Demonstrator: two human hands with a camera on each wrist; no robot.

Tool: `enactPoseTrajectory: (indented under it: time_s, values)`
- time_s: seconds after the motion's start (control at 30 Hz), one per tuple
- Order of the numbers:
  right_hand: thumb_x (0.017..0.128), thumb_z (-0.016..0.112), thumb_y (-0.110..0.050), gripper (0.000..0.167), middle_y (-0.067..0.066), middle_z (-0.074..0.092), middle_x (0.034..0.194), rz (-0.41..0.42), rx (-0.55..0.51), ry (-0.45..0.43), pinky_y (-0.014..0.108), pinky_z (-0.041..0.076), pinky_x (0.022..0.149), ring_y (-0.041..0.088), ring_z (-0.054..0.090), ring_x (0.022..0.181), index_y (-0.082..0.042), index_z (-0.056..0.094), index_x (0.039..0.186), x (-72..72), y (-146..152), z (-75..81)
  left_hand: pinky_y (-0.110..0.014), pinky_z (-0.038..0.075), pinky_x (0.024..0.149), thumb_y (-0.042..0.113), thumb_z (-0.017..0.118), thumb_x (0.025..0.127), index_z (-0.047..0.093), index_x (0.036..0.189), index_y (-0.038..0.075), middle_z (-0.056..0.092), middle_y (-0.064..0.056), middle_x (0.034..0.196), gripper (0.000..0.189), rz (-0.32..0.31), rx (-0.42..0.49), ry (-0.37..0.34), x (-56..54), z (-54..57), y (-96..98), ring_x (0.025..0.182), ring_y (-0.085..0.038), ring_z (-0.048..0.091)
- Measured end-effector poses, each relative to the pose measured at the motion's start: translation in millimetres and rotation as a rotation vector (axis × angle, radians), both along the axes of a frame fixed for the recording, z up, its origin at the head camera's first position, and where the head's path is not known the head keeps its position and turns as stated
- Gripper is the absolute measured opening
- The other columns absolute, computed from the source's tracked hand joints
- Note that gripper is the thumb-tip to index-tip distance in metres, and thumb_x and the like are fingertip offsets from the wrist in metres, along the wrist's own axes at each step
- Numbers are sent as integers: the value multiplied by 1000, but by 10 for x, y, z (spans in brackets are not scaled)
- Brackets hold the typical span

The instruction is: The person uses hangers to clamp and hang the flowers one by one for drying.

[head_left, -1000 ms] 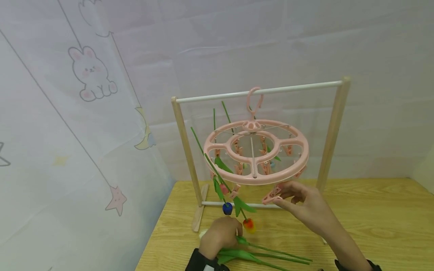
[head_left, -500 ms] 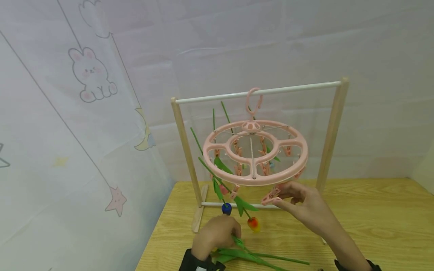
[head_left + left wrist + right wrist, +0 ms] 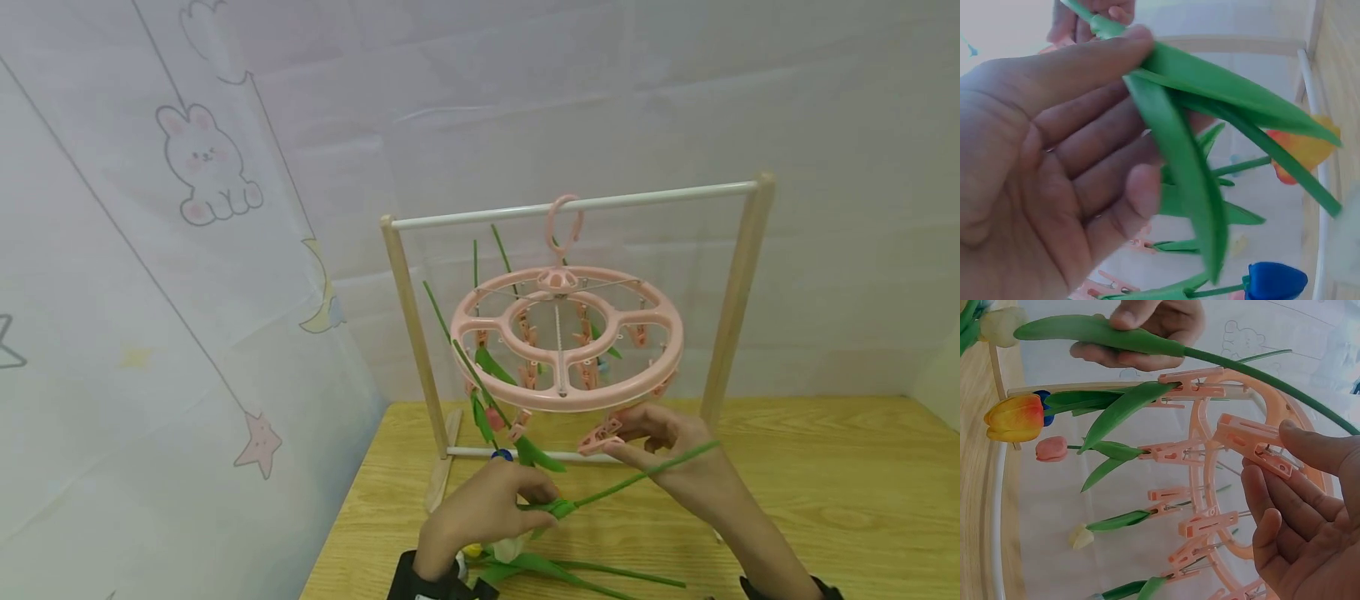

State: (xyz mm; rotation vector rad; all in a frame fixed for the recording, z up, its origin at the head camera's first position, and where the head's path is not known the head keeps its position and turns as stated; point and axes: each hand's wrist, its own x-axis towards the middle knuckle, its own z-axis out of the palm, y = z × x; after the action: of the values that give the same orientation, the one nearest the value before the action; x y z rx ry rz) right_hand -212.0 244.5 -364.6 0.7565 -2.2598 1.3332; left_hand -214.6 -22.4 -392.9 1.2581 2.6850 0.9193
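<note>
My left hand (image 3: 491, 508) pinches a white artificial tulip (image 3: 1002, 326) by its green leaves and stem, thumb on top. Its stem (image 3: 645, 475) slants up to the right, across the front of my right hand (image 3: 678, 454). Between right thumb and fingers I hold a pink clothes peg (image 3: 600, 435), which hangs from the front of a round pink drying hanger (image 3: 562, 400). Other pegs grip tulips upside down, among them a red-yellow one (image 3: 1015, 417), a pink one (image 3: 1052, 449) and a blue one (image 3: 1275, 281). Whether the held peg's jaws are parted is unclear.
The hanger hooks over the white bar (image 3: 660, 197) of a wooden rack (image 3: 735, 300). More tulips, with green stems (image 3: 622, 572), lie on the wood-grain table (image 3: 825, 483) near the front. A printed cloth (image 3: 300, 125) stands behind and to the left.
My left hand has lifted a tulip off the table, and its stem has swung up toward the right hand. The right hand stays on the peg. The red-yellow tulip swayed.
</note>
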Motion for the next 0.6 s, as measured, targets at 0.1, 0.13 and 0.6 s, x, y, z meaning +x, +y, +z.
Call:
enactPoseTrajectory:
  time_s: [0.1,0.13,0.6]
  values:
    - [83,83,-6,20,0,75,97,-2,8,18,23,53,66,3,65,81,-11,73,100,-1,12,-3,-12,52,81,17,76,91,74,111,6,76,-4,104,23,-18,80,26,-3,18,18,88,3,68]
    - [82,83,-7,21,0,76,98,-9,17,17,23,52,67,3,64,80,-11,73,100,0,16,-2,-12,53,80,17,75,92,73,111,5,76,-5,103,23,-17,100,30,-2,24,23,88,3,68]
    - [84,82,-15,13,-4,73,94,-25,59,-39,23,52,65,5,63,78,-15,73,94,-10,18,4,-17,55,70,20,75,92,73,111,7,77,-3,101,23,93,306,10,24,43,80,88,2,68]
